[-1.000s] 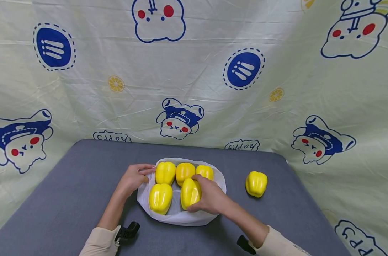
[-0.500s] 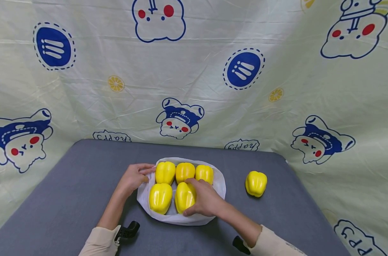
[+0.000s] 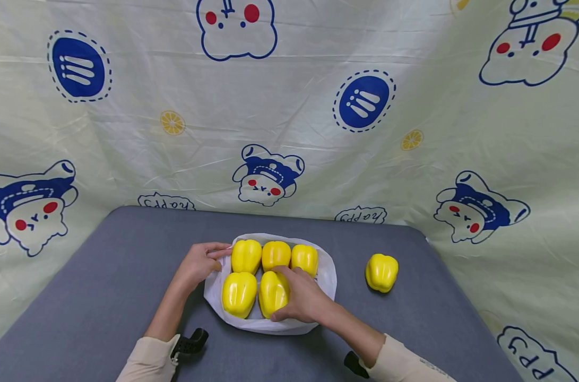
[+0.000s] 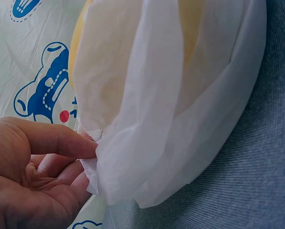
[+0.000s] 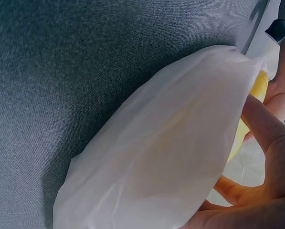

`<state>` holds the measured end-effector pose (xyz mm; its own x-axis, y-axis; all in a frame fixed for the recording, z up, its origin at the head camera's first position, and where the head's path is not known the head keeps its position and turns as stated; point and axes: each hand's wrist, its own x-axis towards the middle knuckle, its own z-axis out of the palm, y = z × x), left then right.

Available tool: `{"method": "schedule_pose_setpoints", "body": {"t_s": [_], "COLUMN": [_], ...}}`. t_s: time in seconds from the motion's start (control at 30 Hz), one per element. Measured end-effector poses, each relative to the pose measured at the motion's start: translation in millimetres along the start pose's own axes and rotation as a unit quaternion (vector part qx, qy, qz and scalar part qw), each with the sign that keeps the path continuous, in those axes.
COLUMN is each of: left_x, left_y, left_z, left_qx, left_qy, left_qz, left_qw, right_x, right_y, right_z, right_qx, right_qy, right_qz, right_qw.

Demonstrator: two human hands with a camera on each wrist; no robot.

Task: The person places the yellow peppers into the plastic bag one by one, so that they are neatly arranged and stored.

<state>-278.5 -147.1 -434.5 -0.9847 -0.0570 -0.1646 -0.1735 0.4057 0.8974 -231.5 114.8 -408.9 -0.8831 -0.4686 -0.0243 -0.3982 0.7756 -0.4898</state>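
Note:
A thin white bag lies spread open on the table, with yellow bell peppers inside: three in its back row, two in front. My left hand pinches the bag's left edge; the left wrist view shows that hand with thumb and fingers at the bag's film. At the front right inside the bag, my right hand grips a yellow bell pepper, thumb on the near side and fingers behind it. In the right wrist view the bag's wall hides most of that pepper.
One more yellow bell pepper stands on the grey table, right of the bag. Behind the table hangs a pale printed curtain. Black straps with camera mounts sit at the wrists.
My right hand has moved the pepper it grips a little to the left inside the bag, closer to the front left pepper. The left hand keeps its place at the bag's edge.

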Motion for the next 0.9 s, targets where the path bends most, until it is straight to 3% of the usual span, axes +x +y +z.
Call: {"method": "schedule_pose_setpoints", "body": {"t_s": [0.9], "left_x": [0.4], "left_y": [0.0], "left_z": [-0.1], "left_qx": [-0.004], "left_qy": [-0.006], "left_qz": [0.002], "left_qw": [1.0], "right_x": [3.1], "right_y": [1.6], "right_z": [5.8], "right_qx": [-0.001], "right_qy": [-0.004], "right_qz": [0.001], "right_qw": [1.0]}}
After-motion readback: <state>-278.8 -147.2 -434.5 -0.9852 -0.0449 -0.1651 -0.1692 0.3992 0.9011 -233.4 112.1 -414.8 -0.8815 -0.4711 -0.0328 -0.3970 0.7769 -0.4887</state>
